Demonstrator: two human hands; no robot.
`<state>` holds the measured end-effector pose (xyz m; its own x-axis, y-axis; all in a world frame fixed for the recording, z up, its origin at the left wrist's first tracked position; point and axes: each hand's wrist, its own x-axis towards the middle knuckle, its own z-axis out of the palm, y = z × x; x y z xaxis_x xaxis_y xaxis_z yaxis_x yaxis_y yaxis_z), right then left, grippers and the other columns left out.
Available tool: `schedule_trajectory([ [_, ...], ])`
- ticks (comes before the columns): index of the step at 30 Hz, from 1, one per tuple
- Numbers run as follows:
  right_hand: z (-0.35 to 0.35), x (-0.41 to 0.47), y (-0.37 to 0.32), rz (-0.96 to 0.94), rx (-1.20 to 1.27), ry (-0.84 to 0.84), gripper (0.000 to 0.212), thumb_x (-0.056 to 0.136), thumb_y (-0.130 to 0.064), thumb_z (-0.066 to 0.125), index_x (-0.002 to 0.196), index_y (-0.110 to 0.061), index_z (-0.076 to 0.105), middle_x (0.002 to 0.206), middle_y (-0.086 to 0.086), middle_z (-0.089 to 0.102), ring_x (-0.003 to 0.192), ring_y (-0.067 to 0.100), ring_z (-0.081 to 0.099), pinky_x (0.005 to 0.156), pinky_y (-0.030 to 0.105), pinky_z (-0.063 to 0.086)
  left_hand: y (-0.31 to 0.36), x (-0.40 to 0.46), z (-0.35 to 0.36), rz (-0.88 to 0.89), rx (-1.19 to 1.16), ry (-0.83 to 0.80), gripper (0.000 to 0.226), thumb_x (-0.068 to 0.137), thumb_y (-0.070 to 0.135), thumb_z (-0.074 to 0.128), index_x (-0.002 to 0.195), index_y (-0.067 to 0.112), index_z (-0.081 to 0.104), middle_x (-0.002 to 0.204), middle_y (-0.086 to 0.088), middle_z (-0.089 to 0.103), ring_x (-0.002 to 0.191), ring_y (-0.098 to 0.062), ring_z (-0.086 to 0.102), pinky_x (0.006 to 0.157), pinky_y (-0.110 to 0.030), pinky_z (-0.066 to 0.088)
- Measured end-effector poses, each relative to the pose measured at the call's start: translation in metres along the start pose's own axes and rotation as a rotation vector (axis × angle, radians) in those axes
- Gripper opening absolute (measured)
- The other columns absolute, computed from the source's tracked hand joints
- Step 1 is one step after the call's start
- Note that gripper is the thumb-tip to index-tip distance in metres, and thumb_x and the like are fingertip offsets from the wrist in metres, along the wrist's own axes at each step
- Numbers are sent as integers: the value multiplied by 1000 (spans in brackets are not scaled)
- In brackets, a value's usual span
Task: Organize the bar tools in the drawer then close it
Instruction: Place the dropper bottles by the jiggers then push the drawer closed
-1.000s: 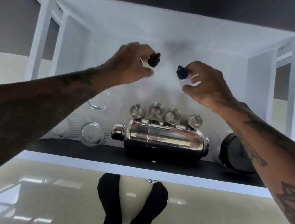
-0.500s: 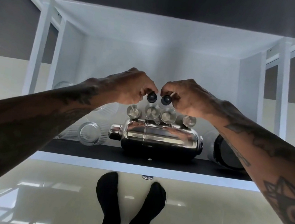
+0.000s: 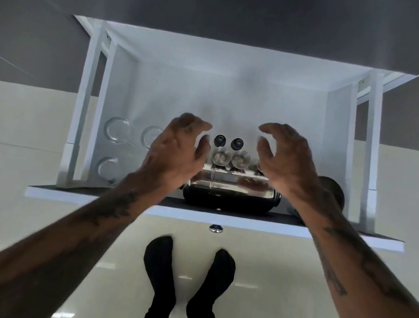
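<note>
Pretty bright overall, soft light washing the white drawer (image 3: 242,86) interior, with a hazy grey smudge in the middle. Glossy floor (image 3: 277,295) throws back window glare. My left hand (image 3: 177,148) is slightly motion-blurred, and the wide lens bends the edges.

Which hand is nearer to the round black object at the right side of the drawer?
Right. The right hand hovers open just left of the black round object; the left hand is open far across the shaker.
</note>
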<state>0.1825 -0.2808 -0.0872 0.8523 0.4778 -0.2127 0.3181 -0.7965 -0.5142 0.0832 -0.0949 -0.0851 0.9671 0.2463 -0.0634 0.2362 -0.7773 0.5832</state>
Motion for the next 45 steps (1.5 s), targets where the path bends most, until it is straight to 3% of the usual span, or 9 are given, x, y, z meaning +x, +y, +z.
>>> schedule_trajectory([
  [5,16,-66,-47,-87,-101,28,27,97,-25,51,115,-11,65,122,10,67,112,32,62,93,42,43,24,-69,-2,0,87,6,32,93,24,55,115,3,66,117,-15,64,108,-32,61,89,-45,52],
  [11,48,-128,-72,-1,-250,-144,46,105,-32,23,138,-15,51,152,4,45,148,25,28,119,42,16,36,-134,2,3,250,-91,38,100,20,39,127,1,59,133,-19,59,130,-34,50,115,-47,30],
  [14,55,-135,-74,31,-322,-152,53,105,-34,16,152,-14,32,162,5,26,153,24,11,123,45,6,40,-143,11,-86,304,-143,50,103,24,27,145,0,39,153,-20,39,147,-33,25,121,-47,13],
  [18,54,-131,-73,42,-391,-184,55,105,-35,16,155,-14,24,166,7,14,154,27,2,123,46,1,40,-143,22,-142,352,-190,57,104,29,17,153,1,15,162,-19,14,151,-32,5,122,-48,3],
  [29,60,-132,-76,51,-401,-147,54,106,-35,14,156,-15,22,166,7,9,154,28,-2,123,47,0,37,-143,22,-140,397,-217,59,105,31,18,154,3,3,164,-18,1,151,-31,-3,122,-48,1],
  [36,70,-180,-78,-5,-358,-57,61,103,-30,22,157,-4,9,166,16,1,153,32,-2,123,48,-1,35,-170,20,-68,346,-119,59,103,26,20,154,0,8,163,-21,5,151,-34,1,122,-48,3],
  [45,77,-157,-80,9,-337,0,61,104,-28,25,156,0,7,164,20,1,153,35,-2,123,48,-2,27,-150,22,-35,342,-105,58,103,24,22,153,-1,7,163,-22,2,151,-35,-1,123,-47,-2],
])
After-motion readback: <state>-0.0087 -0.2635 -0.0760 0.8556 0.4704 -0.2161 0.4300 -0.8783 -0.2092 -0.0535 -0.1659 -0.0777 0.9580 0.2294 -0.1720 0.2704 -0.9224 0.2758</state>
